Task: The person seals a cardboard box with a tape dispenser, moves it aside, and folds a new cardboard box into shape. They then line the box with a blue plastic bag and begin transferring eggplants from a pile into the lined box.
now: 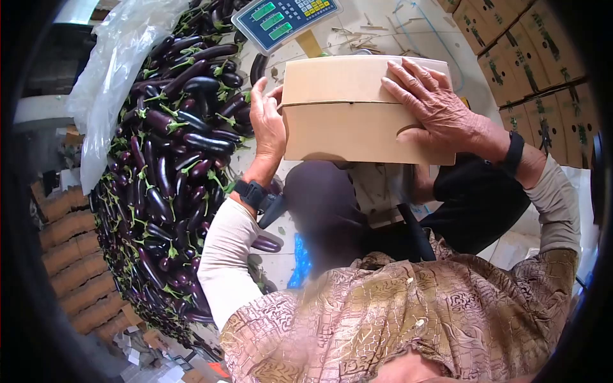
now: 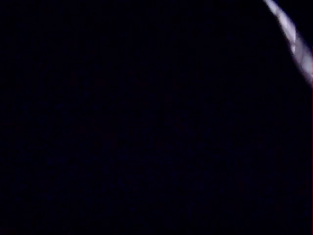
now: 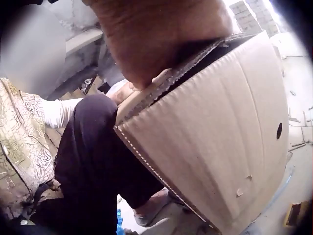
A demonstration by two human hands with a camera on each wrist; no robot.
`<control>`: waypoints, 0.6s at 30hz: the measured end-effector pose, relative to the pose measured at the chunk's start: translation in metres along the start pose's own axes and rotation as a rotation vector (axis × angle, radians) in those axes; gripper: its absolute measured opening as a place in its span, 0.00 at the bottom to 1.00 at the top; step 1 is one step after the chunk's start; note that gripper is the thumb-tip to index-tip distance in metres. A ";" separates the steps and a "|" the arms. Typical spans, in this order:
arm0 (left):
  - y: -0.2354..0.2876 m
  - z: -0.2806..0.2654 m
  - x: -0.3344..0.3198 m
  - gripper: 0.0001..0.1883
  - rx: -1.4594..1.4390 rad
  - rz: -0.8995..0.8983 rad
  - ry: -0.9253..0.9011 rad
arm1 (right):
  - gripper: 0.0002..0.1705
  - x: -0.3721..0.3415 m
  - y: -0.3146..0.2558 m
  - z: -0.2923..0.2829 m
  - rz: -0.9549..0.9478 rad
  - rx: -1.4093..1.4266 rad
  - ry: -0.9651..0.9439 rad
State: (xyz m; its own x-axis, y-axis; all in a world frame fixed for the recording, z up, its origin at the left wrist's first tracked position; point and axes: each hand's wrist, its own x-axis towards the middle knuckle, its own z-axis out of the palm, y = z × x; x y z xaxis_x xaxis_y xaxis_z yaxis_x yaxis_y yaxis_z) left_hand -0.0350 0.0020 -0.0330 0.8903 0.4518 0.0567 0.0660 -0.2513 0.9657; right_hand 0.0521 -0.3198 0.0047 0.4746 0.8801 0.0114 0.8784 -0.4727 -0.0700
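A plain brown cardboard box is held in front of the knees, its top flaps folded down with a seam between them. The right hand lies spread over the top flaps at the right, fingers nearly straight. At the box's left end, the left hand touches the side with fingers pointing up; part of it is hidden by the box. In the right wrist view, the right hand rests over the box, where a gap shows along one flap edge. The left wrist view is almost wholly dark.
A large heap of eggplants lies at the left beside clear plastic sheeting. A scale display stands beyond the box. Stacked cartons line the right, more the far left. A blue plastic piece lies near the knee.
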 end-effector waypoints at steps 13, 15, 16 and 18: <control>0.008 0.023 0.048 0.16 0.526 0.380 -0.285 | 0.30 0.011 0.037 -0.015 -0.053 0.260 0.019; 0.011 0.023 0.047 0.15 0.536 0.347 -0.278 | 0.27 0.011 0.078 -0.017 0.081 0.497 0.201; 0.009 0.024 0.047 0.15 0.532 0.391 -0.250 | 0.26 0.005 0.088 -0.026 0.186 0.553 0.221; 0.007 0.025 0.047 0.15 0.517 0.389 -0.237 | 0.25 -0.006 0.110 -0.040 0.275 0.485 0.265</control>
State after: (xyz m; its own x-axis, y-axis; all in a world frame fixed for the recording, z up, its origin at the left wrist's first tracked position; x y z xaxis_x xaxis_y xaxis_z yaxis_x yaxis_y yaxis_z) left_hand 0.0184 0.0000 -0.0303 0.9632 0.0614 0.2615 -0.1248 -0.7598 0.6380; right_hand 0.1481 -0.3785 0.0368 0.7325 0.6587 0.1720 0.6259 -0.5522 -0.5508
